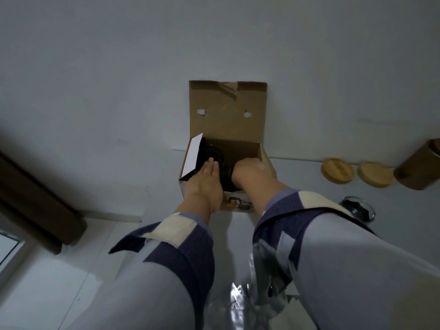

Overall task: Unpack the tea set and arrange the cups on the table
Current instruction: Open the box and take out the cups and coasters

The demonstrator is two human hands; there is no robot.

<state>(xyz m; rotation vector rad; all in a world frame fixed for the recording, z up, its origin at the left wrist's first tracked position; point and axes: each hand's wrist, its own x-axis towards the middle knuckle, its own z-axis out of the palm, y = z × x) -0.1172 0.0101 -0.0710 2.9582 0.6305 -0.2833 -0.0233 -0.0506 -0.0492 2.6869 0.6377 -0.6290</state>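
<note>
On a white table [309,182], both hands reach into an open brown cardboard box [227,120]: left hand [204,184] flat, fingers extended beside dark glassware [214,154]; right hand [247,166] buried, its grip impossible to tell.

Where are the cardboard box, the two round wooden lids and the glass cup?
cardboard box [227,110]: head view, raised flap.
wooden lids [337,169]: head view, left lid's top.
glass cup [358,207]: head view, its rim.

No legible text from my feed. The cardboard box [227,120] shows a small printed graphic on its near face, too blurred to read. Lid flap inside is plain brown, no markings I can make out.
</note>
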